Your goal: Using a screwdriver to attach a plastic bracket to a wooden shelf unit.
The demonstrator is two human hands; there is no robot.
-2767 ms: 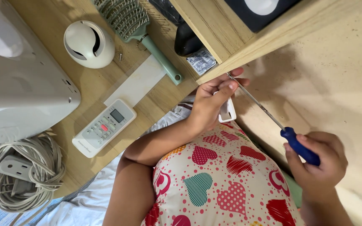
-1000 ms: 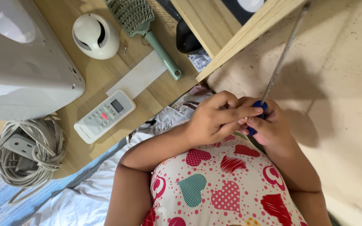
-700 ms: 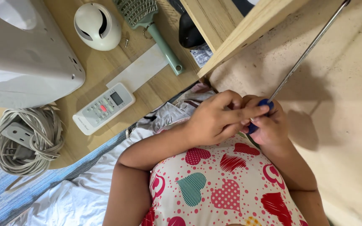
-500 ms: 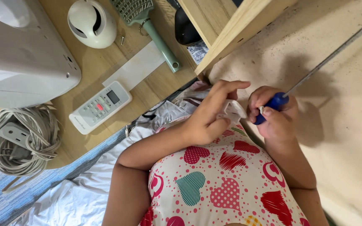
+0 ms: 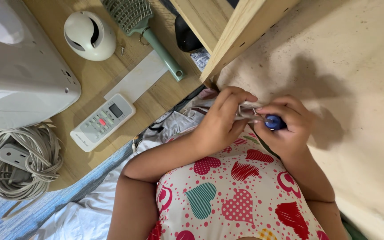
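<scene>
My left hand (image 5: 221,121) pinches a small whitish object (image 5: 245,111) between thumb and fingers, just below the end of a light wooden board (image 5: 241,33). My right hand (image 5: 290,129) is closed around the blue handle of a screwdriver (image 5: 274,122), right beside the whitish object, and the fingertips of the two hands touch. The screwdriver's metal shaft is hidden. Both hands hover over my lap, which is covered by heart-patterned white cloth (image 5: 236,195).
On the wooden surface (image 5: 134,53) lie a white remote control (image 5: 103,122), a white round gadget (image 5: 90,35), a green hairbrush (image 5: 145,22) and a small screw (image 5: 122,51). A white appliance (image 5: 18,75) and a coiled cable with a power strip (image 5: 18,162) sit at the left. A beige surface (image 5: 356,89) fills the right.
The screwdriver's long shaft, which pointed up to the right, has swung out of sight. My right hand has drawn in against my left hand and the whitish object.
</scene>
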